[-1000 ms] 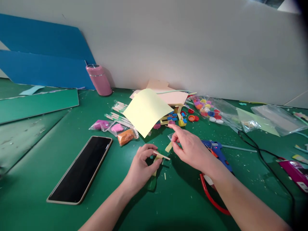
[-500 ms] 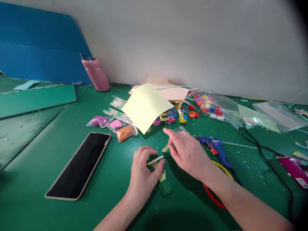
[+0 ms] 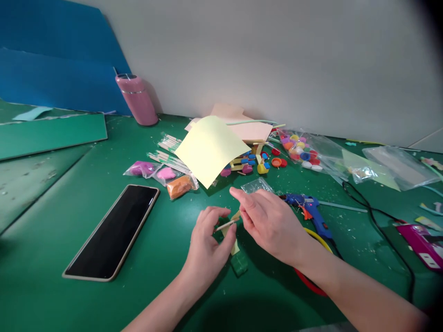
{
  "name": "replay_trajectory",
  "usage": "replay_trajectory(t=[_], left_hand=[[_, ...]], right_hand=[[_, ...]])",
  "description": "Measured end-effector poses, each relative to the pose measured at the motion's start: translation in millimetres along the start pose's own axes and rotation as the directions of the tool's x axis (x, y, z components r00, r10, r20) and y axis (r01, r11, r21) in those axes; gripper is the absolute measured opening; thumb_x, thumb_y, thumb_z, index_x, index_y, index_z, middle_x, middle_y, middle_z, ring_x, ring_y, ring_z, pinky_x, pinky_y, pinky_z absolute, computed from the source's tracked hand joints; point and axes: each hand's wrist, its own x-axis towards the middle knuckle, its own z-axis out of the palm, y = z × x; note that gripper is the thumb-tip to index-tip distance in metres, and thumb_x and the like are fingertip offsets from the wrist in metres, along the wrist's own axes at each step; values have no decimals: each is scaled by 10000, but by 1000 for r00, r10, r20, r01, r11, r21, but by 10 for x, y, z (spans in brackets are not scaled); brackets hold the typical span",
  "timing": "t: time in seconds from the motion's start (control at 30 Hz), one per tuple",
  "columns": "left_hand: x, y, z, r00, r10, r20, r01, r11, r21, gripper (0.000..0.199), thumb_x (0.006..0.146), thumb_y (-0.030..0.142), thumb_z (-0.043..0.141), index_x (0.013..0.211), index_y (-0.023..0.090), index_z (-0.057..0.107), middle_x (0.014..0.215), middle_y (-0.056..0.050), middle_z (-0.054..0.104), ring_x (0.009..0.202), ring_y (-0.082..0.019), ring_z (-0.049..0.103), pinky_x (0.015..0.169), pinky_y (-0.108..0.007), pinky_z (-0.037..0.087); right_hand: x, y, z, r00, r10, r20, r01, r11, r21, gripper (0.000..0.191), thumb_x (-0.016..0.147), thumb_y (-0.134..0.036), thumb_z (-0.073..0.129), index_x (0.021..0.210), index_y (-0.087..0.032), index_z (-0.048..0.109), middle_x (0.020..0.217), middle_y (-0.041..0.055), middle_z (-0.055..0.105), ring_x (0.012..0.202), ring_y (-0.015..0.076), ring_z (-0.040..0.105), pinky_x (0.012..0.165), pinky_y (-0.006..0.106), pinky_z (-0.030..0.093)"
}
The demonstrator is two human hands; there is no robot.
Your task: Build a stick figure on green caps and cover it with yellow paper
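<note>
Between the thumb and fingers of my left hand [image 3: 207, 242] is a thin pale wooden stick [image 3: 225, 225]. Below it, partly hidden by the thumb, a flat pale strip [image 3: 235, 248] leads down to a small green block [image 3: 239, 264] by the table surface; I cannot tell whether they are joined. My right hand [image 3: 272, 223] is closed, its index finger extended, and grips a short flat wooden piece [image 3: 236, 215]. The tip of that piece is beside the end of the thin stick; whether they touch is unclear.
A phone [image 3: 114, 230] lies at left. Yellow paper [image 3: 211, 147], bagged clay [image 3: 179, 186] and bottle caps [image 3: 304, 154] are at the back. A blue glue gun [image 3: 313, 212] with a black cable [image 3: 387, 240] lies at right. A pink bottle [image 3: 140, 101] stands by the wall.
My right hand has moved slightly left, bringing its wooden piece closer to the stick in my left hand. The camera view has shifted a little.
</note>
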Motion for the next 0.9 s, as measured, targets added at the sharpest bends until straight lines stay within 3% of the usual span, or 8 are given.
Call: replay_trajectory(t=[0.67, 0.9], left_hand=[[-13, -8, 3, 992, 126, -34, -125, 992, 8, 133, 783, 147, 478, 800, 186, 605, 766, -45, 598, 705, -168, 531, 632, -307, 450], [-9, -6, 0, 992, 124, -16, -124, 992, 30, 166, 787, 149, 466, 770, 199, 623, 732, -35, 594, 685, -165, 526, 609, -296, 442]], right_hand=[[-47, -102, -81, 997, -23, 75, 23, 1000, 5, 438, 893, -113, 363, 1329, -127, 324, 792, 59, 600, 707, 204, 491, 671, 370, 436], [-83, -136, -85, 993, -14, 115, 1, 993, 117, 470, 866, -129, 383, 1331, -132, 314, 829, 68, 620, 740, 213, 517, 678, 383, 446]])
